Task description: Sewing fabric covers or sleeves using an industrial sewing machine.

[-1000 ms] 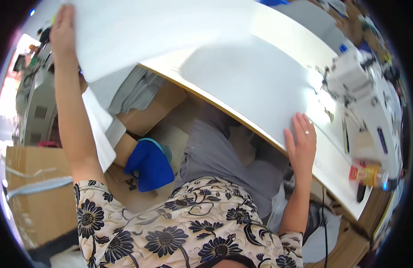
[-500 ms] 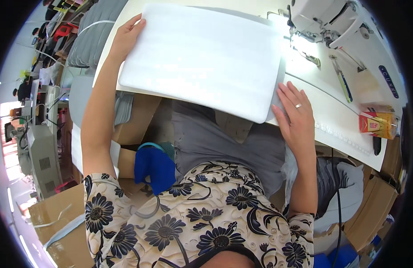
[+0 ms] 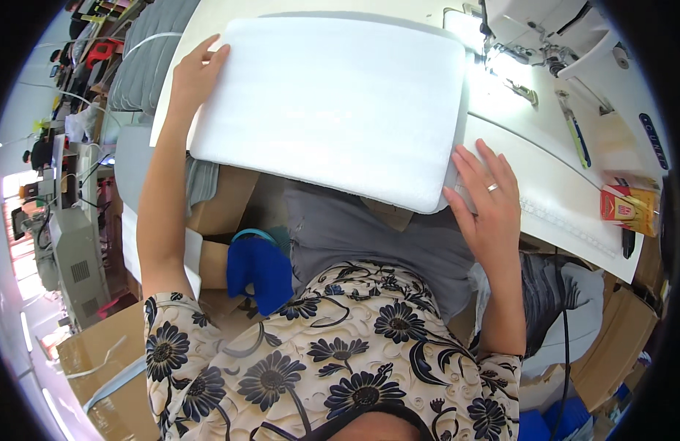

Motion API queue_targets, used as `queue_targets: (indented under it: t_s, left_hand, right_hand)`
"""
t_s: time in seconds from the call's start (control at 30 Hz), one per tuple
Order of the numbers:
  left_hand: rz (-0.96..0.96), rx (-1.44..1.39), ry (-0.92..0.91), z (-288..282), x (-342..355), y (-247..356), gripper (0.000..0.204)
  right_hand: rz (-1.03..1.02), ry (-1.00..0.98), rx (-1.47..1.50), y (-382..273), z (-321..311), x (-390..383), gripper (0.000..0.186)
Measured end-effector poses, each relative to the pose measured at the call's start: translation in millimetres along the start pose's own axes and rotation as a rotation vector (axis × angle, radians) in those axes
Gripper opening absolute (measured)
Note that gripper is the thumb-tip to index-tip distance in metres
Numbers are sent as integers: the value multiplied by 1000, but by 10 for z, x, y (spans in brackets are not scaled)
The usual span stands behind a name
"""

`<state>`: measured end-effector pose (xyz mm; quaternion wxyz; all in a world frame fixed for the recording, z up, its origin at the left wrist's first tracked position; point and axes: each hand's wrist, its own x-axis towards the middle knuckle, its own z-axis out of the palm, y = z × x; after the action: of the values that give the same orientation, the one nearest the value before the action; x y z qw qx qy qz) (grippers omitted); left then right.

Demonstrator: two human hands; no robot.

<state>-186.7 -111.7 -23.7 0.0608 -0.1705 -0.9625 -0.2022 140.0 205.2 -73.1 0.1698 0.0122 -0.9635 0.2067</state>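
Note:
A white, rounded rectangular pad (image 3: 329, 103) lies over a grey sheet (image 3: 461, 140) on the sewing table, its near edge overhanging the table's front. Only a strip of the grey layer shows along the pad's far and right sides. At the pad's upper left edge, my left hand (image 3: 198, 73) has its thumb and bent fingers closed on the rim. Flat beside the lower right corner rests my right hand (image 3: 490, 195), fingers apart, their tips on the grey border; a ring is on one finger. The head of a white sewing machine (image 3: 535, 29) stands right of the pad, its lamp lit.
A cutter (image 3: 573, 128), a red and yellow box (image 3: 629, 209) and a ruler strip (image 3: 568, 224) are on the table's right side. Stacked grey pieces (image 3: 150, 59) stand at the left. Cardboard boxes (image 3: 108, 353) and a hanging black cable (image 3: 565, 345) are below.
The pad with its grey layer has shifted slightly left and toward me, away from the machine. Both hands stay at its edges. The whole view has also shifted a little.

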Motion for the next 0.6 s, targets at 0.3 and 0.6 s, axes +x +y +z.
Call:
queue_targets:
  t_s: [0.3, 0.6]
  left_hand:
    - [792, 41, -157, 593, -884, 1425, 52]
    - [652, 92, -470, 522, -742, 1675, 61]
  right_hand:
    - [-24, 19, -71, 3, -30, 57, 38]
    - [-24, 50, -48, 22, 24, 52, 37]
